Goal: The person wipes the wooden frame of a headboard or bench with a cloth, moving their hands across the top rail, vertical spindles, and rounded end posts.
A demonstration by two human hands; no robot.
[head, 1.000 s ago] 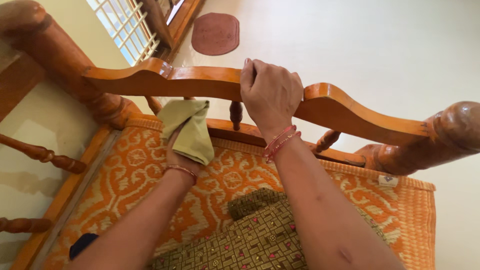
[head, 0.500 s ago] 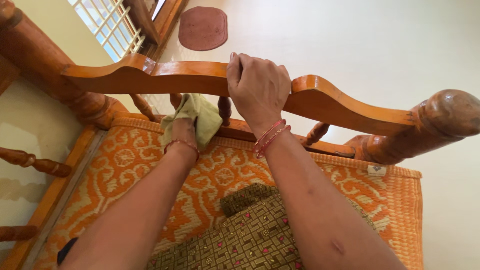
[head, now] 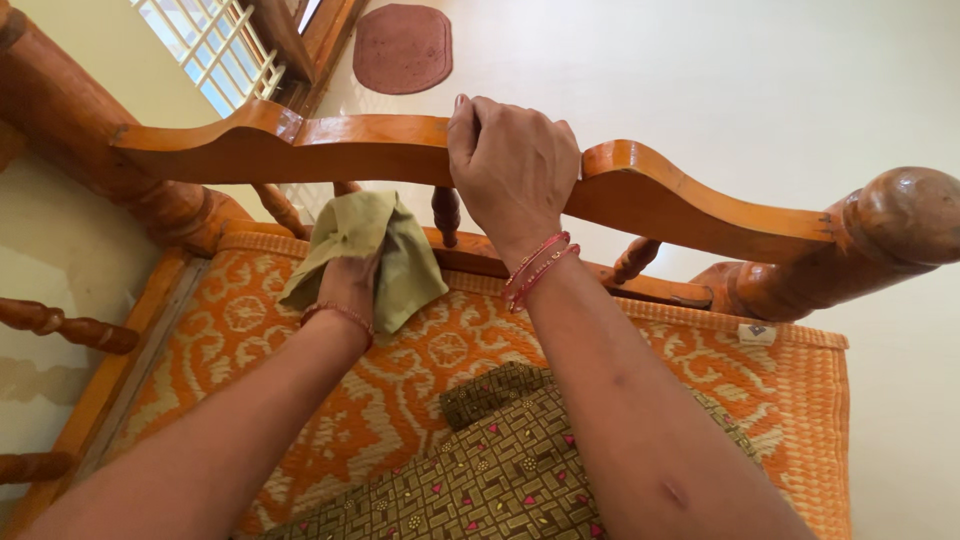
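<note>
My right hand (head: 512,165) grips the curved top rail (head: 680,200) of an orange wooden bed end, fingers wrapped over it. Red bangles circle that wrist. My left hand (head: 345,280) holds an olive-green cloth (head: 375,250) bunched against the turned spindles (head: 446,212) just under the rail, left of the right hand. The cloth hides most of the left hand's fingers.
An orange patterned mat (head: 420,370) covers the bed, with a brown patterned fabric (head: 500,460) lying on it near me. A round post knob (head: 905,215) stands at the right. Beyond the rail lie a pale floor, a reddish doormat (head: 402,45) and a window grille (head: 215,50).
The left hand with the cloth has shifted slightly up towards the spindles under the rail. The right hand has kept its grip on the rail.
</note>
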